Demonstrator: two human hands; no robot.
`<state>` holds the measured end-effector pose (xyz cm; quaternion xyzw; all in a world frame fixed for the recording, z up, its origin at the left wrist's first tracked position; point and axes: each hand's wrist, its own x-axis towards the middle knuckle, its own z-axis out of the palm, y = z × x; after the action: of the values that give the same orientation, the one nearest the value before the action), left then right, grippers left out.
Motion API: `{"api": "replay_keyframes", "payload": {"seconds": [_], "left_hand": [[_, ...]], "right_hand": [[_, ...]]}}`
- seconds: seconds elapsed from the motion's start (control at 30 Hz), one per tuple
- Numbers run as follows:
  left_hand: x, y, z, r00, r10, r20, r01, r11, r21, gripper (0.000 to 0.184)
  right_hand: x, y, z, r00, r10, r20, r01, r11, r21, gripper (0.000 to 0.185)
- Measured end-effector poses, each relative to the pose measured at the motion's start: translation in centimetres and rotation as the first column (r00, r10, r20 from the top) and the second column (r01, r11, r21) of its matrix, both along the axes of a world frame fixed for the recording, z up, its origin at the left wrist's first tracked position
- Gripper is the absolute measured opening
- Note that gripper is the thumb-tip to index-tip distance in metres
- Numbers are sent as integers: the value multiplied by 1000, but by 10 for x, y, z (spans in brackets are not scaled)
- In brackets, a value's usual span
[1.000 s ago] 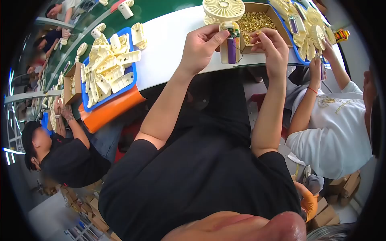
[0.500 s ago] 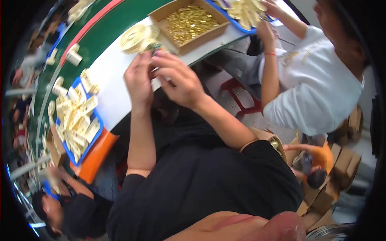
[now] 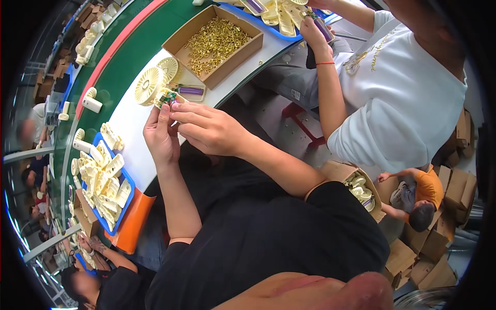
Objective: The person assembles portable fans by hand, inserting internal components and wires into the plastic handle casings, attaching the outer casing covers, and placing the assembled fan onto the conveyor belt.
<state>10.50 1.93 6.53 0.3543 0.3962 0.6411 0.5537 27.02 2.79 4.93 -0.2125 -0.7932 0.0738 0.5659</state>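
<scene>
Both hands are together above the white table edge. My left hand (image 3: 161,135) is closed around the lower part of a cream handheld fan, its round grille (image 3: 148,86) pointing away from me. A small green circuit board (image 3: 168,98) shows at my fingertips. My right hand (image 3: 209,128) has its fingers pinched beside the board, at a tiny pinkish part; what exactly they grip is hidden. Just beyond lies another cream fan piece (image 3: 168,68), and next to it a handle shell with a purple battery (image 3: 190,91).
A cardboard box (image 3: 248,49) of small gold-coloured metal pieces stands beyond my hands. A blue tray (image 3: 129,194) of cream shells sits at the left. On the right, a co-worker in a white shirt (image 3: 398,98) works at another blue tray (image 3: 294,36). A green belt (image 3: 121,57) runs behind.
The view has shifted and sharpened. My hands appear lower and farther left in the picture, and the fingers have parted enough to show the circuit board. The shell with the purple battery is now visible.
</scene>
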Motion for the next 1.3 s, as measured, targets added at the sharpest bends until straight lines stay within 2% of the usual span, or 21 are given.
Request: {"api": "replay_keyframes", "payload": {"seconds": [0.2,0.3,0.57,0.7,0.9,1.3], "left_hand": [[4,-8,-2,1000,25,-4,-25,999,-32,20],[0,-12,-10,998,54,-11,-55,997,-59,21],[-4,-16,-12,993,100,-58,-104,992,-67,22],[-15,-15,-20,994,65,-89,-67,998,-20,26],[-12,-15,-15,994,55,-98,-54,998,15,28],[-6,-17,-9,995,63,-78,-63,998,12,35]], "right_hand": [[9,-3,-1,997,62,38,-61,998,-11,20],[8,-4,-5,994,105,32,-104,994,-16,11],[2,-8,-7,986,166,-11,-167,985,-38,14],[5,-8,-6,981,194,-25,-195,977,-80,21],[6,-8,0,971,218,-93,-226,970,-91,20],[7,-10,3,966,228,-118,-243,961,-130,19]]}}
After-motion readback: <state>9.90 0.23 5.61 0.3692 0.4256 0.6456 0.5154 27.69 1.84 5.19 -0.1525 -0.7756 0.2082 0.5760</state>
